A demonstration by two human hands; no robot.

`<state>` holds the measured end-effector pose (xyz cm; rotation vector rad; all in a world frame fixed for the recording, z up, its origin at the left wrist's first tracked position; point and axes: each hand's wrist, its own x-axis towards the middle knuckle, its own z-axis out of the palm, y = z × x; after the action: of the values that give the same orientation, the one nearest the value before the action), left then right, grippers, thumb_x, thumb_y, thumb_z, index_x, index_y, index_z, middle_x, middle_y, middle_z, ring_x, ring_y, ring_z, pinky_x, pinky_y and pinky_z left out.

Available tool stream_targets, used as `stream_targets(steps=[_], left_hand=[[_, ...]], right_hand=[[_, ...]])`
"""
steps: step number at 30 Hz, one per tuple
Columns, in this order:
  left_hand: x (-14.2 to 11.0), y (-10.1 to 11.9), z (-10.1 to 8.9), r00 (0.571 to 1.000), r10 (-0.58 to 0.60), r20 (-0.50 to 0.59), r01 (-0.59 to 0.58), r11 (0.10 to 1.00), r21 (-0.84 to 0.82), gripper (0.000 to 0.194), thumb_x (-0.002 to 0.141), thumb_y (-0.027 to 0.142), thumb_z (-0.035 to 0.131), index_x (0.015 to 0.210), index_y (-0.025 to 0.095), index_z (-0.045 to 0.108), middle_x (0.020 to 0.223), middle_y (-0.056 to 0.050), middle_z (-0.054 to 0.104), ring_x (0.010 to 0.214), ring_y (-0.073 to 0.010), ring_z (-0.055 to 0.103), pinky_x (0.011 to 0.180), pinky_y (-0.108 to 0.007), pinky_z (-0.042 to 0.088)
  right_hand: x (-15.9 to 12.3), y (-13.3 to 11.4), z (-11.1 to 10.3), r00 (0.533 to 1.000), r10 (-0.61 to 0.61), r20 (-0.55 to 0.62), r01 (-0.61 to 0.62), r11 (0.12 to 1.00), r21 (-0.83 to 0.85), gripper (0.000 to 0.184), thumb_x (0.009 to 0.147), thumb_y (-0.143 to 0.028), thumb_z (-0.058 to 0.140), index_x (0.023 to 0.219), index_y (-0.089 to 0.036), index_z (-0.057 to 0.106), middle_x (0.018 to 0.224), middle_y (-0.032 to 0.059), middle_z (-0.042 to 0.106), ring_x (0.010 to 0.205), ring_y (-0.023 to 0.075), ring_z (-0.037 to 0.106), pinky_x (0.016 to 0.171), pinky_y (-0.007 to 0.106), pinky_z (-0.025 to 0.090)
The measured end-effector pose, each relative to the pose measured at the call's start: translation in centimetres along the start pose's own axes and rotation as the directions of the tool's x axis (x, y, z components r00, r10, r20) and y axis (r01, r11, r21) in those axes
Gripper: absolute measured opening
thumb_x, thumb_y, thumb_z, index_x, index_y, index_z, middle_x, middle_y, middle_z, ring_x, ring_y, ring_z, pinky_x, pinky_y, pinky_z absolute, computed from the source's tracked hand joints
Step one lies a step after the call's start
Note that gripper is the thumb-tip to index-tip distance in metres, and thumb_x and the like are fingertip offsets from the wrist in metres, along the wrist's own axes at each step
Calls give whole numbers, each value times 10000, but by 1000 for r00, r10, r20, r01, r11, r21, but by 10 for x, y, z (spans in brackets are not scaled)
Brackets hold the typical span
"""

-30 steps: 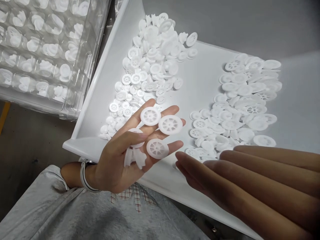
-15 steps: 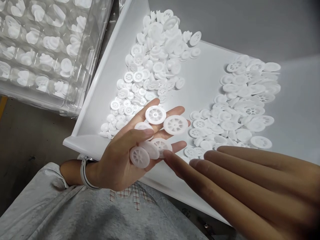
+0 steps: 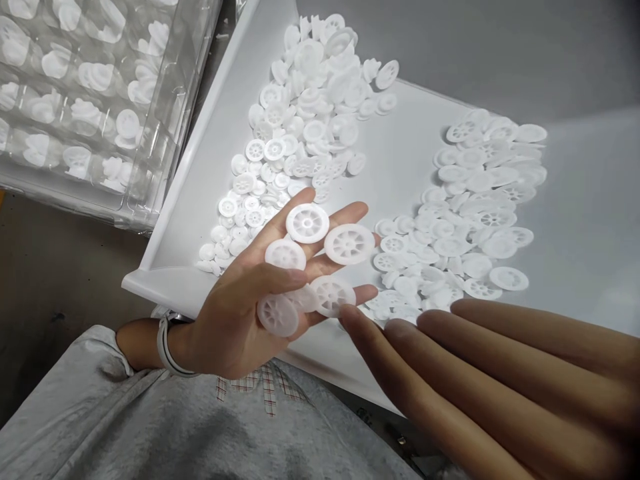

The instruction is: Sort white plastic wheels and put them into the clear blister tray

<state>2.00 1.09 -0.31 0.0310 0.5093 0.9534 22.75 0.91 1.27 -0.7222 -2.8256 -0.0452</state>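
White spoked plastic discs (image 3: 349,245) rest in a person's upturned left hand (image 3: 235,317), its thumb laid over one piece and its fingers spread beneath others. The right hand (image 3: 500,387), unclenched and free, extends its fingers, one tip at a disc's edge; whether they touch is hard to tell. Below, a white tray (image 3: 395,147) bears a left heap (image 3: 310,113) and a right heap (image 3: 465,207) of similar pieces. At upper left, white parts (image 3: 127,124) fill a clear compartmented tray (image 3: 150,143). A pale band (image 3: 164,347) circles the left wrist.
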Motion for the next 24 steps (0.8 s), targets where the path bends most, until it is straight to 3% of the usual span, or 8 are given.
stream_targets(steps=[2,5,10,13,17,21,24], left_hand=[[0,0,0,1000,2,12,-2,1000,6,733,925,74,392,1565,327,139,1557,0,415,1404,-192,455,1086,-352,486],[1,1,2,1000,-3,-10,3,1000,3,777,928,79,398,1565,356,48,1547,1,434,1375,-186,492,1054,-332,512],[1,4,3,999,-41,-17,41,999,12,811,922,57,389,1553,360,-21,1554,-4,420,1400,-219,457,1135,-445,437],[1,3,1,1000,-26,17,26,1000,-4,775,929,82,379,1549,384,24,1538,37,433,1407,-200,439,1134,-408,430],[1,1,-1,1000,-22,13,23,1000,-9,732,933,96,360,1550,379,86,1534,41,427,1417,-194,420,1143,-397,411],[2,1,1,999,-34,5,34,999,-18,707,935,148,352,1552,369,86,1532,53,432,1441,-223,372,1173,-445,358],[3,1,2,999,-33,-19,32,999,-29,682,947,258,379,1564,315,97,1550,4,410,1423,-263,409,1157,-485,380]], right_hand=[[-2,5,2,999,-32,-43,30,999,-44,388,851,-49,493,1106,-315,614,858,36,657,821,238,577,659,445,488],[-6,8,3,974,-171,-146,167,985,-42,380,854,-44,480,1035,-323,664,807,32,641,741,220,561,573,406,474],[-14,-3,-1,994,106,-24,-105,994,29,427,890,-123,448,1263,-279,585,880,69,691,849,272,596,753,492,502],[-12,-3,-1,999,41,-22,-41,999,-1,412,855,-115,437,1211,-261,584,851,66,682,842,268,579,805,509,497],[-9,7,0,990,-127,-60,126,992,-16,372,837,-98,487,1114,-310,616,777,21,651,764,236,552,744,468,479],[-4,4,-7,999,21,49,-23,999,42,396,879,-84,435,1189,-283,580,760,41,659,821,267,566,786,499,471],[2,0,-11,998,7,59,-13,996,89,397,864,-29,421,1157,-244,582,747,54,646,841,278,555,825,493,448]])
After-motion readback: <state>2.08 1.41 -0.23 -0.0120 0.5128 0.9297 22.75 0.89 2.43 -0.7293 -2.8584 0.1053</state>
